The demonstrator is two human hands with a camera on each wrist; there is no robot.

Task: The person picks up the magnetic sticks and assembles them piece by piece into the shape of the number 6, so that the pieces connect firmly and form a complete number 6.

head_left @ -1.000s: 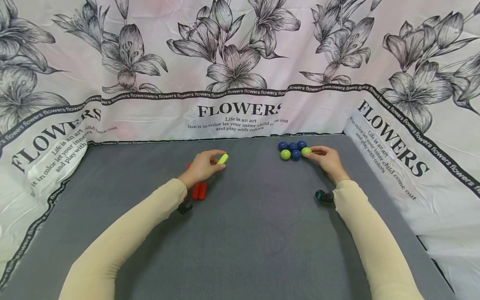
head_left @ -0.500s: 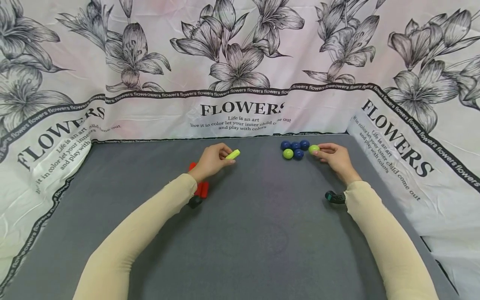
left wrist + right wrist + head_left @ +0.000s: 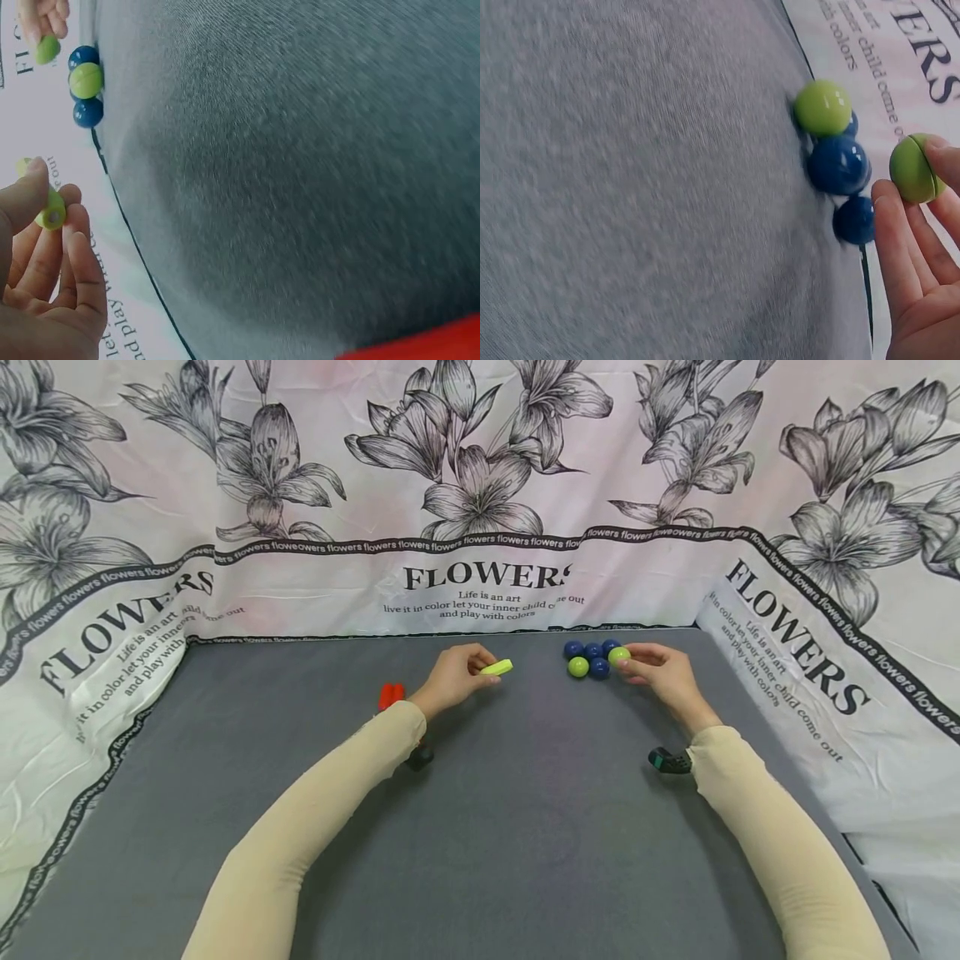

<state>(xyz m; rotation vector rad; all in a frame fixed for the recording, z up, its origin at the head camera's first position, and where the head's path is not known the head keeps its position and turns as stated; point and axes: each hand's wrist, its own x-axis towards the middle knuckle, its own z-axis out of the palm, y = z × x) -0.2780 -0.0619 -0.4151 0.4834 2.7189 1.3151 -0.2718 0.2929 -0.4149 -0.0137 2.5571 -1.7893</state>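
My left hand [image 3: 459,679] pinches a short yellow-green cylinder [image 3: 497,667] between thumb and fingers, held up over the back middle of the table. In the left wrist view the end of this cylinder [image 3: 52,217] has a small hole. At the back right, my right hand [image 3: 663,675] pinches a green ball [image 3: 618,656] between thumb and fingertips. A seam line crosses that green ball [image 3: 916,169] in the right wrist view, and it is raised beside the cluster. Several glossy blue balls [image 3: 599,668] and one green ball [image 3: 578,667] sit close together on the table.
Red bars [image 3: 392,696] lie on the grey table [image 3: 495,827], partly hidden behind my left forearm. A flower-printed cloth [image 3: 480,597] hangs along the back and sides. Dark wrist cameras [image 3: 670,761] hang beneath both wrists.
My left hand has moved right with the yellow-green cylinder, toward the balls, and the far red bars show more. My right hand has lifted the green ball slightly, moving right and then a little back left.
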